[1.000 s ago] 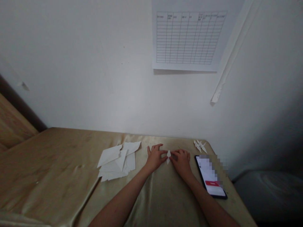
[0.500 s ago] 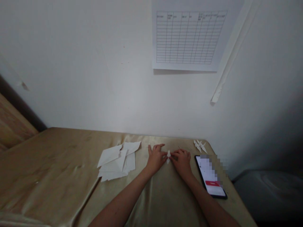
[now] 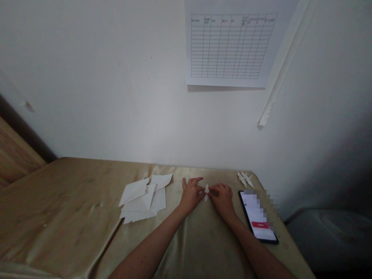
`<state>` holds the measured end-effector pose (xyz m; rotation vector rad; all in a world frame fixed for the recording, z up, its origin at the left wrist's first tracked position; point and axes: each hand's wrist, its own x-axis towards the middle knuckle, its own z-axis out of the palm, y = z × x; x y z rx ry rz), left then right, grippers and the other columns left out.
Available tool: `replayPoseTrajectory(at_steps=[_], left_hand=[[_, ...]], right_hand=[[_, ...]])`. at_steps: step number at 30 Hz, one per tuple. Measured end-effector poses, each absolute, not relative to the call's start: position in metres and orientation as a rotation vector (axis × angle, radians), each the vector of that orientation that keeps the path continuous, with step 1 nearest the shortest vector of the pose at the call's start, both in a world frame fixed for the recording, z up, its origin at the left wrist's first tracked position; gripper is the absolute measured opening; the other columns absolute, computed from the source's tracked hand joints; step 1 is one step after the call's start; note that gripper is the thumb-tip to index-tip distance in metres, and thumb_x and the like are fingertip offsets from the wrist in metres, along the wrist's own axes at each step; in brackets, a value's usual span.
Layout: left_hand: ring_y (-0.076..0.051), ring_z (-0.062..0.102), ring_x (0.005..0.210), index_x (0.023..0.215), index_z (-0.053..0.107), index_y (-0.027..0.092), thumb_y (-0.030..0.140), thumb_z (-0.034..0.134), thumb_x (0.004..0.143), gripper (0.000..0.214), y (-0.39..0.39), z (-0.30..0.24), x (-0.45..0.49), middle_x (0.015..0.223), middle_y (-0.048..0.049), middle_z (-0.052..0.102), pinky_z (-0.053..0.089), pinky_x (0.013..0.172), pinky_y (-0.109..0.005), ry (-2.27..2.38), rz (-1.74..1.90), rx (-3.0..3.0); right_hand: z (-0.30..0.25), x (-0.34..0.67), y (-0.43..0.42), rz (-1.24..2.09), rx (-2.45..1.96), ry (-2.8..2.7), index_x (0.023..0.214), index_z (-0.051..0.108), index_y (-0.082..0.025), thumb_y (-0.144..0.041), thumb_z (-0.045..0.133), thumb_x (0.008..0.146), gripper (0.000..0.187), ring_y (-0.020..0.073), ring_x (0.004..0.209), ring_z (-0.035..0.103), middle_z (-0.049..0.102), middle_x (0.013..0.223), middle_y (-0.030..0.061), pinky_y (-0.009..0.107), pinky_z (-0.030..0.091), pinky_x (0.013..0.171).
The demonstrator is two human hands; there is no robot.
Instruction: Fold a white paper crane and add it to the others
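A small piece of folded white paper [image 3: 206, 188], narrow and pointed at its ends, is pinched between my two hands over the table. My left hand [image 3: 191, 194] grips its left side with thumb and index finger, the other fingers stretched out. On the opposite side, the thumb and index finger of my right hand [image 3: 222, 198] hold the paper, with the remaining fingers curled. Fingertips cover part of its middle. Left of my hands lies a loose pile of white paper pieces [image 3: 142, 201]. Small folded paper shapes [image 3: 245, 179] rest near the table's far right corner.
A phone [image 3: 257, 217] with a lit screen lies right of my right forearm, partly pixelated. The table [image 3: 72, 209] has a shiny gold-brown cover and meets a white wall. A printed grid sheet [image 3: 229, 50] hangs on that wall. A dark rounded object [image 3: 328, 236] stands beyond the right edge.
Both hands keep their pinch on the folded paper and have hardly moved. The whole view has shifted very slightly.
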<state>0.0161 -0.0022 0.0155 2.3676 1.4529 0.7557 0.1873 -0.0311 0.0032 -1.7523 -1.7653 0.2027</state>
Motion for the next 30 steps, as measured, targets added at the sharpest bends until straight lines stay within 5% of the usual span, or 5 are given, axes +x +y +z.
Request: replayPoseTrajectory(at_steps=[25, 30], left_hand=[[-0.028, 0.049, 0.132, 0.085, 0.076, 0.03, 0.021, 0.079, 0.075, 0.014, 0.0057, 0.0131, 0.0167, 0.139, 0.0007, 0.061, 0.01, 0.118, -0.065, 1.457, 0.803, 2.122], [-0.03, 0.048, 0.132, 0.078, 0.077, 0.03, 0.021, 0.077, 0.078, 0.009, 0.0043, 0.0125, 0.0158, 0.139, -0.0002, 0.061, 0.011, 0.117, -0.067, 1.452, 0.817, 2.181]], right_hand=[[0.0002, 0.1893, -0.0269, 0.315, -1.658, -1.746, 0.087, 0.076, -0.026, -0.024, 0.063, 0.082, 0.014, 0.0243, 0.106, 0.06, 0.076, 0.098, 0.0028, 0.041, 0.032, 0.105], [0.0058, 0.1926, -0.0297, 0.253, -1.615, -1.83, 0.086, 0.075, -0.027, -0.022, 0.062, 0.085, 0.014, 0.024, 0.112, 0.058, 0.075, 0.102, 0.0021, 0.047, 0.024, 0.112]])
